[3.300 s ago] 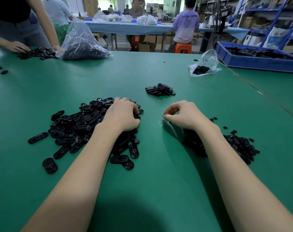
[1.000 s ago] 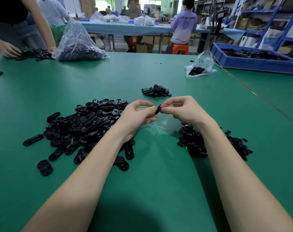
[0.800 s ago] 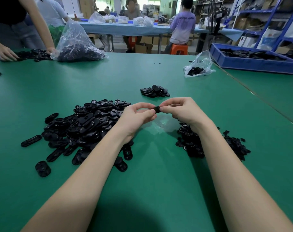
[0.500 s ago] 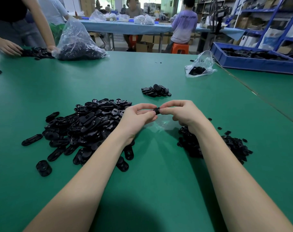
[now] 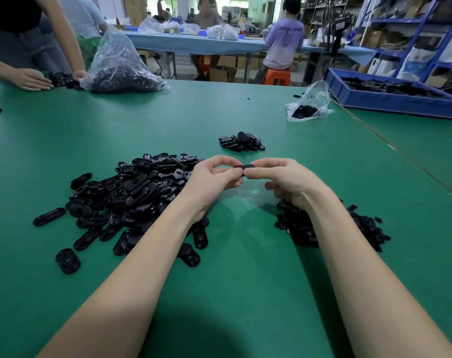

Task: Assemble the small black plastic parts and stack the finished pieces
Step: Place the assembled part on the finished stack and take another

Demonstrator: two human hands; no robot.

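Centrally Held Part Between Two Hands, With Loose Stock on Either Side

Leftmost, at the far table edge, another person's hands (image 5: 31, 79) rest by a scatter of black parts, next to a large clear bag (image 5: 121, 69) of dark pieces; that person's upper body is cut off by the frame. Nearer, a broad pile of oblong black parts (image 5: 126, 197) lies on the green table (image 5: 232, 293), with a few strays at its left margin. The left hand (image 5: 212, 179) rises in front of this pile, its wrist hiding some pieces; thumb and curled fingers pinch one end of a small black part (image 5: 245, 167). The right hand (image 5: 284, 179) pinches the other end, so the part is held just above the table between both hands; its shape is mostly hidden by fingertips. Behind the hands sits a small heap of finished pieces (image 5: 241, 142). Under the right forearm, a pile of smaller black parts (image 5: 361, 228) is partly covered. Farther right lie a small clear bag (image 5: 310, 104) and a blue bin (image 5: 400, 102), cut off at the edge.
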